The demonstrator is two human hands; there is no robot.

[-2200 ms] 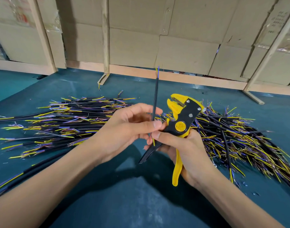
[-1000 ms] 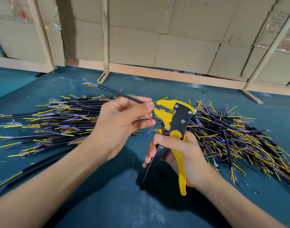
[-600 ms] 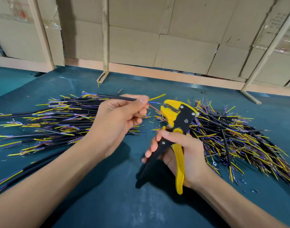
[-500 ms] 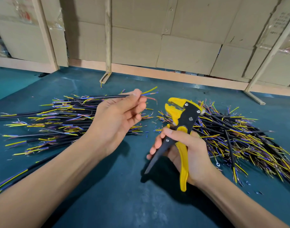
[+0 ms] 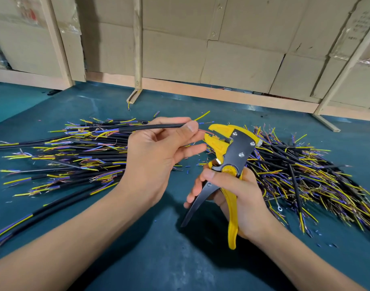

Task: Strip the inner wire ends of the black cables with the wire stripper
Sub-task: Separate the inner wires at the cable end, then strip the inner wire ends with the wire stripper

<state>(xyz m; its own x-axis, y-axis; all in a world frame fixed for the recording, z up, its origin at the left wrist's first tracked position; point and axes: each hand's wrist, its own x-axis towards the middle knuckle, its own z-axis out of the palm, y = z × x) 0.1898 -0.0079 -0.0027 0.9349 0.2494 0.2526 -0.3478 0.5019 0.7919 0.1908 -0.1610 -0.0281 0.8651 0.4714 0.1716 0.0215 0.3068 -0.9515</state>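
1. Head view, item in hand: one black cable (image 5: 150,128), pinched between thumb and forefinger of the left hand (image 5: 156,156), remaining fingers loosely curled beneath. It lies roughly level, its far end over the left pile.
2. Inner wires at the near end: a reddish wire (image 5: 203,132) reaches into the head of the wire stripper (image 5: 228,152); a yellow wire (image 5: 201,116) and a short blue one stand clear above it, outside the tool.
3. Tool: yellow-and-black, upright above the table, gripped by the right hand (image 5: 232,192), fingers curled round both handles. Handles stand spread apart, so the squeeze appears not yet made; whether the wire is already bared cannot be told.
4. Left pile (image 5: 75,156): cables on the green table (image 5: 138,259), coloured ends fanned out; several tips look frayed and coppery, judged to be finished stock.
5. Right pile (image 5: 301,171): larger, tangled heap just beside the right hand, judged to be work remaining, though its tips are too small to read.
6. Loose insulation offcuts (image 5: 187,170) scattered between the piles, evidence of completed strips.
7. Estimate: task well under way, many cables outstanding.
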